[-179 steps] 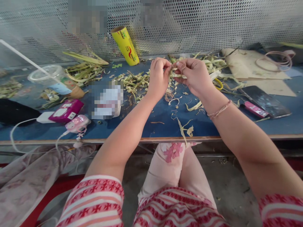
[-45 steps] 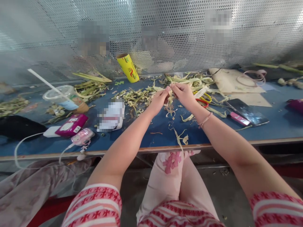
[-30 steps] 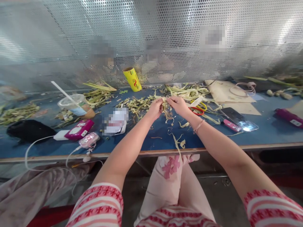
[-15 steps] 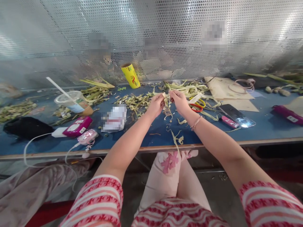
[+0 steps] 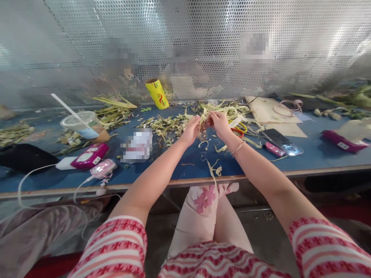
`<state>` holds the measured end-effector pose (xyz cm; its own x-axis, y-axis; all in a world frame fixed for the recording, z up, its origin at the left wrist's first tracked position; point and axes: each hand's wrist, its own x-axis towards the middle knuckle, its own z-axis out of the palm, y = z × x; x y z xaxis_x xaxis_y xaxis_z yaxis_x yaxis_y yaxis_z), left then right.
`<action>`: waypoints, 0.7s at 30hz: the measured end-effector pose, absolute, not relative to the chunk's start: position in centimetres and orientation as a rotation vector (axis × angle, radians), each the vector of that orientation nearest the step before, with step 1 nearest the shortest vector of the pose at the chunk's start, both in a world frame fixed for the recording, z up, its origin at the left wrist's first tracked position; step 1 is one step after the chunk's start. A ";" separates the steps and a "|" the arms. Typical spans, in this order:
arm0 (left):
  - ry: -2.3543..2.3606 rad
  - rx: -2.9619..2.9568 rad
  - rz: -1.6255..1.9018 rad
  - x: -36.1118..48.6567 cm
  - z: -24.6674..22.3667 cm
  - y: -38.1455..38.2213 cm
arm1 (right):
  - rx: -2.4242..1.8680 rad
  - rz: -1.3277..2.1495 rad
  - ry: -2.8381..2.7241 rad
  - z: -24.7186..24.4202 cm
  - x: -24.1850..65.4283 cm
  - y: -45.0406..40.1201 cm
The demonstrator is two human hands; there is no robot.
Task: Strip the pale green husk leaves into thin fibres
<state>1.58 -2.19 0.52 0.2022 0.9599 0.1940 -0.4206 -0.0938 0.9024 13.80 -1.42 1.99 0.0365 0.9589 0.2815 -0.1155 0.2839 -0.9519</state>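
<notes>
Where the blue table (image 5: 188, 172) ended at its front edge (image 5: 185, 182), I had two overhangs to mind: a split pale strip (image 5: 210, 170) trailing its tail over the rim, and a white cord (image 5: 19, 189) looping below it on the left. Along the back, a perforated metal wall (image 5: 214, 46) closed off my reach. Leafy scraps (image 5: 165, 125) lay just left of the hands; a phone (image 5: 282, 142) sat well to the right.

Among the containers, I made out a clear plastic cup (image 5: 89, 133) tipped over toward the right, something brown in its lower end and a white straw (image 5: 69, 109) slanting up from it. A yellow tube (image 5: 158, 95) leaned near the wall, hollow at the top — its inside was hidden from me.

Both forearms stretched forward and inward, so the hands nearly met above the table's middle. The plant piece (image 5: 202, 125), pale and stringy, was between them. I saw the left hand (image 5: 190, 130) with thumb and fingers closed on it. The right hand (image 5: 220, 122) bent its fingertips in from the other side — whether they gripped a strand or only touched it, I couldn't tell. Red and yellow loops (image 5: 240, 130) lay just beyond the right wrist.
</notes>
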 end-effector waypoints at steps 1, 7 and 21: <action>0.673 1.146 1.324 1.6 0.3 -2.0 | -0.942 1.002 -1.274 2.0 14.0 -1.3; 0.857 1.224 1.437 0.7 0.1 -0.7 | -1.248 0.341 -1.932 3.2 19.3 -0.2; 0.995 1.065 1.455 -0.7 2.1 -1.0 | -1.961 -0.271 -1.492 3.9 27.0 0.6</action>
<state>-0.66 -0.98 2.08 -0.0769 0.9909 0.1101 -0.2568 -0.1264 0.9582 27.00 0.59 3.92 0.3307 0.7840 0.5253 0.9188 -0.1404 -0.3689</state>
